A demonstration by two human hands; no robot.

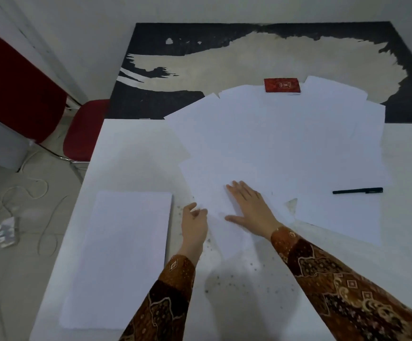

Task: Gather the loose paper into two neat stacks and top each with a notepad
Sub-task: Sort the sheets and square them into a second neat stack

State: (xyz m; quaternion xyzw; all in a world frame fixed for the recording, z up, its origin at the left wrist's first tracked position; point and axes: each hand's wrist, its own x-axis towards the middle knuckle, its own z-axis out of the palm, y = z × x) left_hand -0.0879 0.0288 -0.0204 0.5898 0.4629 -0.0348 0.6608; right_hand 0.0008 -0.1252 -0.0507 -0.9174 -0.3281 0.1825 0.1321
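Loose white sheets (pixel 274 134) lie fanned over the middle and right of the white table (pixel 131 153). A squared stack of paper (pixel 121 257) rests at the near left. A red notepad (pixel 282 85) sits on the far edge of the loose sheets. My right hand (pixel 249 205) lies flat, fingers spread, on the nearest loose sheet. My left hand (pixel 194 222) pinches that sheet's left edge between thumb and fingers. Both forearms wear brown patterned sleeves.
A black pen (pixel 357 191) lies on the sheets at the right. A black and beige worn mat (pixel 249 60) covers the table's far half. Red chairs (pixel 81 129) stand at the left, with cables (pixel 27 193) on the floor.
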